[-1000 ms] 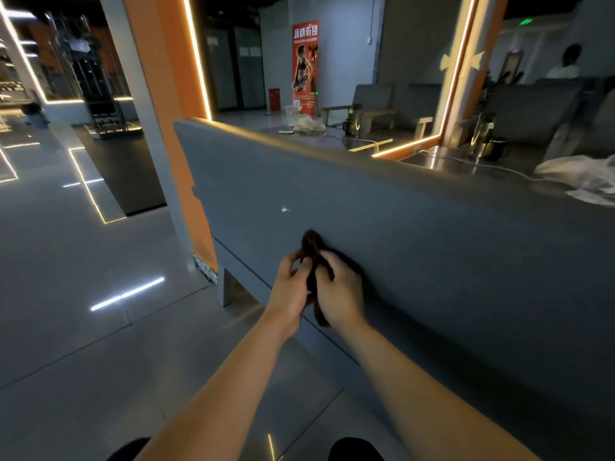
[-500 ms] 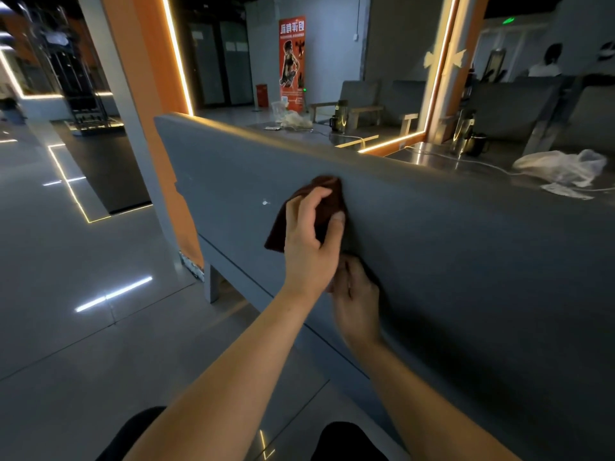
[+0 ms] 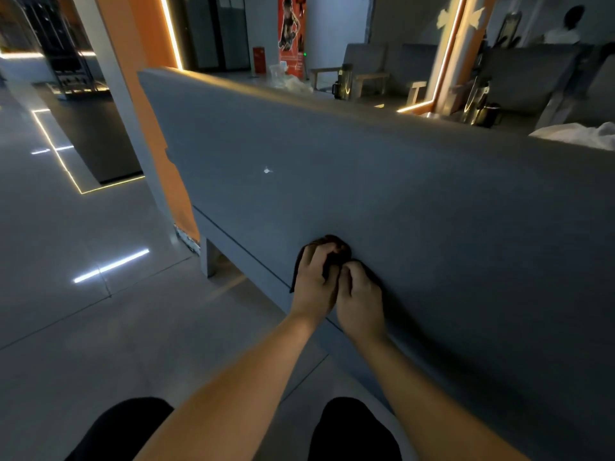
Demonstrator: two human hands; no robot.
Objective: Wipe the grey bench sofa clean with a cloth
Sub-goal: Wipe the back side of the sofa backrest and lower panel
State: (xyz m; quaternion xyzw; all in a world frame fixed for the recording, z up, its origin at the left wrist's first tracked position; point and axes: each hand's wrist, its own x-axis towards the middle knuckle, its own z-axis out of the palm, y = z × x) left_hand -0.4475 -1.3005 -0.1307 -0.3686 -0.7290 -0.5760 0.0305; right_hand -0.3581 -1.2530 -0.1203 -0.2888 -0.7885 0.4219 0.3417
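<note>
Step in hand: wiping the rear panel of the grey upholstered bench sofa (image 3: 432, 211). The person stands behind it, both arms stretched forward and down.

Small dark brown cloth (image 3: 332, 243) is bunched against the panel, low down, by the horizontal seam along its lower part. Left hand (image 3: 314, 282) lies on top, fingers curled over the wad and pressing it to the fabric. Right hand (image 3: 361, 296) sits just beside the left, touching it, fingers curled in. Its grip looks clamped on the cloth's lower part, though dim light and the knuckles hide the exact pinch. Both grips are closed on the cloth; neither hand is free.

Small white speck (image 3: 267, 170) sits on the panel, up and left of the hands, well apart from the cloth. Not yet reached. Too dark to judge dust or streaks elsewhere.

Judgement: somewhere early to middle in the job. Only the rear face is under the cloth, and the seat side is hidden beyond the top edge. The cloth is wadded rather than flat, so the hands may be gathering or folding it.

Next move calls for a flatter fold with one palm firmly behind it. Then a stroke up and left toward the speck, and long overlapping passes along the panel.
</note>
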